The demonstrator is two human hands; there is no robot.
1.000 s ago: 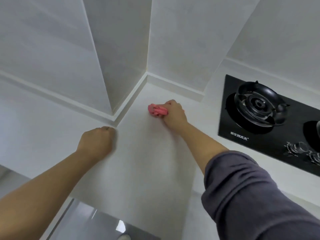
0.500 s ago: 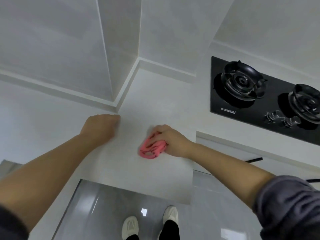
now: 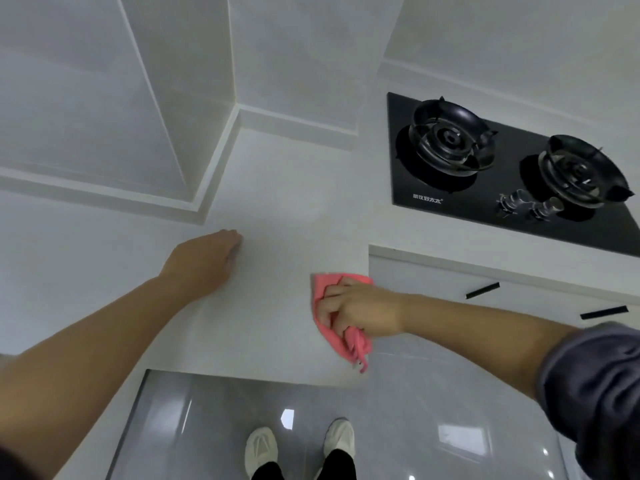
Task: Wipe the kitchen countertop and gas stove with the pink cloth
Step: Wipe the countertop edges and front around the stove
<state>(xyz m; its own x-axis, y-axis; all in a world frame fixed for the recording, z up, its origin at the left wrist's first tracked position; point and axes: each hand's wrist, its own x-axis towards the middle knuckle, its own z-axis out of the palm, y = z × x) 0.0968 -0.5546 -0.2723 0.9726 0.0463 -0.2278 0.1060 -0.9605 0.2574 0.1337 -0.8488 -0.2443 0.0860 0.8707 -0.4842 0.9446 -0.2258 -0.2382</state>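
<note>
My right hand (image 3: 360, 311) grips the pink cloth (image 3: 343, 336) at the right front corner of the white countertop (image 3: 277, 209). Part of the cloth hangs off the counter's edge over the floor. My left hand (image 3: 204, 261) rests on the countertop to the left, palm down, its fingertips hidden from me. The black gas stove (image 3: 450, 195) with two burners and two knobs is set into the counter section at the upper right, well away from both hands.
White walls (image 3: 294, 64) meet in a corner behind the counter, with a boxed column at the left. White cabinet fronts with black handles (image 3: 483, 290) run below the stove. Grey glossy floor (image 3: 415, 427) and my white shoes (image 3: 261, 452) lie below.
My right hand has dragged the pink cloth from the back corner toward me and then right, to the counter's front right corner. My left hand has stayed on the counter.
</note>
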